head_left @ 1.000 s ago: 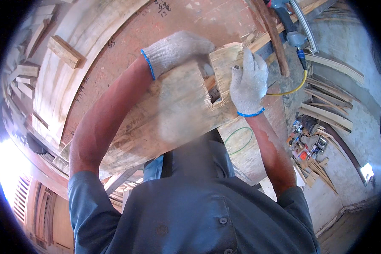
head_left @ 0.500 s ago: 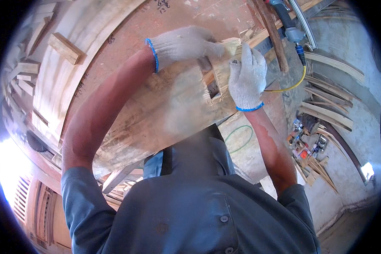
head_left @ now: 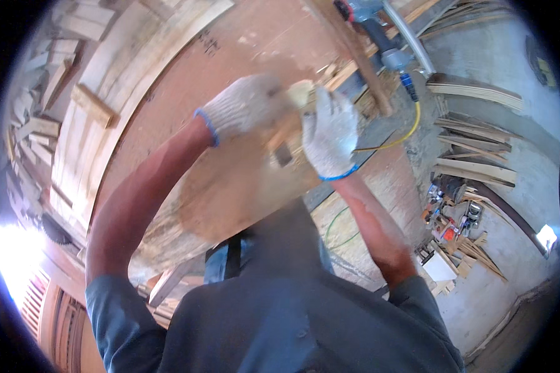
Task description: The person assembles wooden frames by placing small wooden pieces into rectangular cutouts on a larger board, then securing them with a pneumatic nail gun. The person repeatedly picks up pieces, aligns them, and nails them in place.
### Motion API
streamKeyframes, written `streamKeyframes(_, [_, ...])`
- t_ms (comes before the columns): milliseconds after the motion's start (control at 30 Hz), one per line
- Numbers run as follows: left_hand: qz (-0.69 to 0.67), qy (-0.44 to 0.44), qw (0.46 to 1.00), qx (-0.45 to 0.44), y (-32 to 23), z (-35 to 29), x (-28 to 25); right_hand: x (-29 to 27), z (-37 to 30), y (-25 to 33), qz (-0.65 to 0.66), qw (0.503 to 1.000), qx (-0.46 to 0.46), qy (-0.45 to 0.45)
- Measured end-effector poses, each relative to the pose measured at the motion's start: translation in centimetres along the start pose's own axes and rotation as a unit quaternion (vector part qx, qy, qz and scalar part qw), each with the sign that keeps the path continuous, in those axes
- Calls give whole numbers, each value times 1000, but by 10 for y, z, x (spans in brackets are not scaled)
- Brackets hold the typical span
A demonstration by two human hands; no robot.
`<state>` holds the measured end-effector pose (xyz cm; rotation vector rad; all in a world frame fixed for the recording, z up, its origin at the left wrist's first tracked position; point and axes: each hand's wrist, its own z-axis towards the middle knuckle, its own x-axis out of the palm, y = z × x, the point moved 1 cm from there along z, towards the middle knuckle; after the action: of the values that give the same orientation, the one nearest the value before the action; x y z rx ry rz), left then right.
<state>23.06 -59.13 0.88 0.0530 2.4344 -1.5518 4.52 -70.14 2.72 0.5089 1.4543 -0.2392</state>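
Observation:
A pale wooden board (head_left: 264, 202) with a rough-edged rectangular cutout (head_left: 283, 154) lies in front of my body, partly smeared by motion. My left hand (head_left: 246, 105), in a white knit glove with a blue cuff, is over its far side, with the fingers too blurred to read. Beside those fingers sits a small pale piece of wood (head_left: 300, 93). My right hand (head_left: 331, 133), gloved alike, is at the board's right end with fingers stretched out and the thumb apart. Whether the right palm presses on the board is hidden.
A reddish work surface (head_left: 261, 40) extends beyond the board. At far right lies an air tool (head_left: 386, 50) with a yellow hose (head_left: 417, 121). A long plank (head_left: 121, 81) and a short block (head_left: 93, 104) are on the left. Wood strips (head_left: 476, 168) lean by the right wall.
The view has shifted, and most things sit farther left in it. Both hands and the board with its cutout are a little nearer my body. The left hand is blurred by motion.

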Motion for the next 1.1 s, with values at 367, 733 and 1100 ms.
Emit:
streamKeyframes(367, [23,5,999,-26,0,-6,1,-46,100,-108,-105,974,-52,-195])
streamKeyframes(733, [67,-5,997,32,3,-4,1,-64,181,-166,-122,987,-5,105])
streamKeyframes(1100, [25,-4,1000,-13,1,0,2,-176,-47,-47,475,812,281,188])
